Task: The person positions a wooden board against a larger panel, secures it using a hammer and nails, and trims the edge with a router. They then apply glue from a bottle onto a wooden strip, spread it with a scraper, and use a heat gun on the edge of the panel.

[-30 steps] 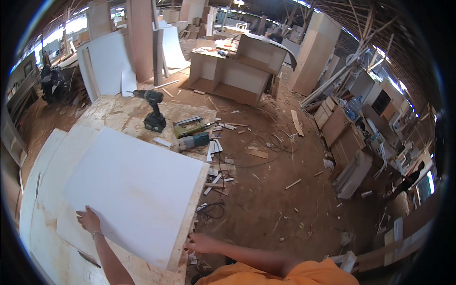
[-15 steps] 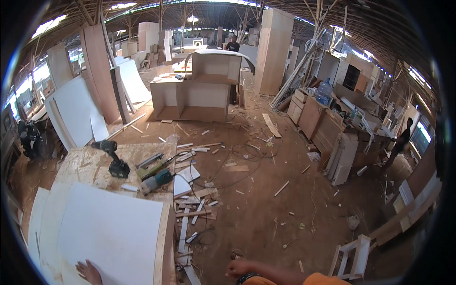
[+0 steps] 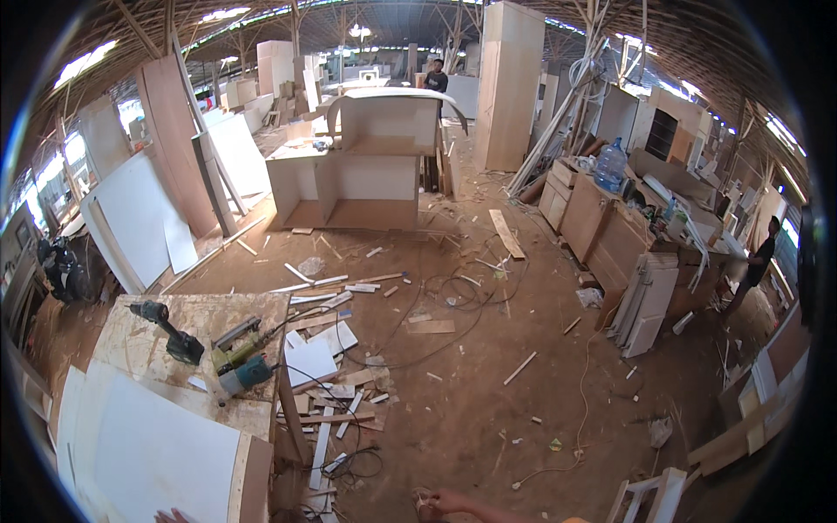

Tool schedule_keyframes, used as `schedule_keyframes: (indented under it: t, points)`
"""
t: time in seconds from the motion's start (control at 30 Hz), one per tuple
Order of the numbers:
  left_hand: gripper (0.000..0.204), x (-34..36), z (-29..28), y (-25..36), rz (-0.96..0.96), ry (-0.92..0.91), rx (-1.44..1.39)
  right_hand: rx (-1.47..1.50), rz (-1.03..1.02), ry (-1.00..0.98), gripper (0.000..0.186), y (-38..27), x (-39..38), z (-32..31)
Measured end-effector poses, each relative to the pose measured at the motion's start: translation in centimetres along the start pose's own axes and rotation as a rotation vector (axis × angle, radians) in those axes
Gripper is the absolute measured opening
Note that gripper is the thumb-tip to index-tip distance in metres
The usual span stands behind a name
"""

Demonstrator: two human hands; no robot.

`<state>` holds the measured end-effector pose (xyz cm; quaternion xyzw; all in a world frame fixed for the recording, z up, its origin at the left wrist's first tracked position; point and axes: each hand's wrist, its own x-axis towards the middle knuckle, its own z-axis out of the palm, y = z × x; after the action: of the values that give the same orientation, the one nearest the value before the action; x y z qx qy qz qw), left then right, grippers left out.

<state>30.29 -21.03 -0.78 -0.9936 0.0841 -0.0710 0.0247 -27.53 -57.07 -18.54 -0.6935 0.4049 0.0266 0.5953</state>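
Just the fingertips of my left hand [image 3: 172, 516] show at the lower edge, stretched out against a white panel [image 3: 157, 444] that lies on the workbench. The rest of that hand is out of view. My right hand [image 3: 446, 503] is low in the middle, over the dirt floor, its fingers curled closed; whether anything is in them is hidden. Beyond the panel, on the bare bench top [image 3: 131, 340], lie a dark cordless drill [image 3: 170, 333], a teal power tool [image 3: 246, 376] and an olive-green tool [image 3: 234, 356].
Wood offcuts [image 3: 323, 418] and cables litter the floor right of the bench. An open cabinet carcass [image 3: 366, 187] stands ahead. Along the right runs a cluttered counter [image 3: 580, 213] with a water bottle [image 3: 610, 166]. A small white frame [image 3: 649, 501] sits lower right. Two people are farther off.
The view has shifted, so the bench, panel and both my hands sit lower in the picture. My left hand has slipped mostly out of view; less of my right forearm shows.
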Motion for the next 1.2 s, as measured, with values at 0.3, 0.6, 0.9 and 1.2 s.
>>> schedule_keyframes:
  t: [0.3, 0.6, 0.9, 1.2]
  points:
    - [0.083, -0.3, -1.6, 3.7, -0.035, 0.033, -0.043, 0.019, 0.277, 0.038, 0.033, 1.4, 0.3, -4.1]
    - [0.078, 4.9, -0.8, 2.9, -0.112, 0.018, -0.278, -0.253, 0.172, 0.012, 0.038, -1.9, -3.7, 0.5]
    - [0.077, -7.6, -3.6, 26.2, 0.713, -0.136, -0.543, -0.457, 0.177, -0.099, 0.032, -2.2, -5.3, 0.8]
    - [0.046, -24.0, -3.6, 23.9, 1.002, -0.837, -0.855, -0.062, 0.308, -0.036, 0.028, -3.5, -6.1, 0.1]
